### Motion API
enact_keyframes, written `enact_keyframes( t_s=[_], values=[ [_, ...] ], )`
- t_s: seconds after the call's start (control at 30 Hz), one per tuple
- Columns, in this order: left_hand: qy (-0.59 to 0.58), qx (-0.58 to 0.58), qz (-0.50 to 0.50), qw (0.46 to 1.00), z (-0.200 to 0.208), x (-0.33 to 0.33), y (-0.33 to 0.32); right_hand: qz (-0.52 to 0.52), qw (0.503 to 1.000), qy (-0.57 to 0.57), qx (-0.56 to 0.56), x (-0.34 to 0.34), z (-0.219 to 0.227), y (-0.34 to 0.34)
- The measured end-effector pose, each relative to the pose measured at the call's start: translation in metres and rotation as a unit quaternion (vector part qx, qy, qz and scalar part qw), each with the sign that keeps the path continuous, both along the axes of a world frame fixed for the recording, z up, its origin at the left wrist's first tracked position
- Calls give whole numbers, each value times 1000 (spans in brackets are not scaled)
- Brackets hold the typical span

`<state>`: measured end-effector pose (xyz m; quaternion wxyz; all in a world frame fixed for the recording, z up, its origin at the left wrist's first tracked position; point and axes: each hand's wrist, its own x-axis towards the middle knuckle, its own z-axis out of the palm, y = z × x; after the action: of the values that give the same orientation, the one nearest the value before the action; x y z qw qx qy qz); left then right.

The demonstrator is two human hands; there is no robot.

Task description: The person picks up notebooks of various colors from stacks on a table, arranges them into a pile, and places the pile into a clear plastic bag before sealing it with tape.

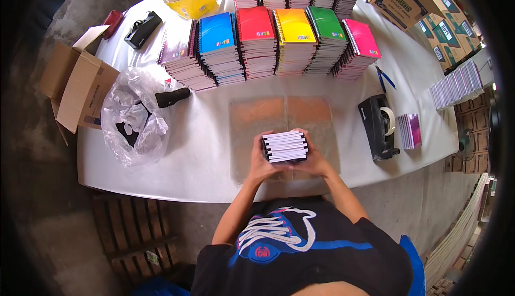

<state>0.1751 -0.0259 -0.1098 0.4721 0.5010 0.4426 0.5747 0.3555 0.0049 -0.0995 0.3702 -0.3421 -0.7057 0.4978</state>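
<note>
Angled inward, my left hand and right hand clamp one booklet stack before six front-row notebook piles.

We were in what looked like a packing workshop for notebooks. Beyond our hands, tall stacks of them, sorted by cover, stood on a wide white table. We had one tape dispenser to the right of our grip and another dispenser farther off to the left, near an open box. Past our grip on the far right, we saw piled cartons, and lower down on its left, a wooden pallet on a grey floor.
</note>
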Motion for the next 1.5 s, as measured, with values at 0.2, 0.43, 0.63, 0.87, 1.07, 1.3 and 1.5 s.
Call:
enact_keyframes(
  t_s=[0.2, 0.43, 0.63, 0.87, 1.07, 1.3, 1.5],
  values=[
    [80, 68, -60, 993, -1, -7, 17, -27, 997, -7, 68, -1, -1, -4],
    [67, 64, -21, 995, -25, 5, 14, -66, 995, -20, 71, -3, -8, -4],
    [38, 31, 18, 999, -17, 5, 18, -62, 997, 20, 42, -8, -7, -3],
    [119, 50, -15, 992, -21, -8, 22, -174, 980, -38, 93, 16, 2, -34],
    [93, 35, -2, 995, -27, -3, 21, -194, 980, -3, -36, 0, 12, -96],
    [83, 18, -16, 996, -20, -7, 19, -181, 983, 17, -30, -3, 27, -66],
    [99, 14, -18, 995, -17, -8, 19, -231, 968, 76, -63, -7, 39, -50]
  ],
)
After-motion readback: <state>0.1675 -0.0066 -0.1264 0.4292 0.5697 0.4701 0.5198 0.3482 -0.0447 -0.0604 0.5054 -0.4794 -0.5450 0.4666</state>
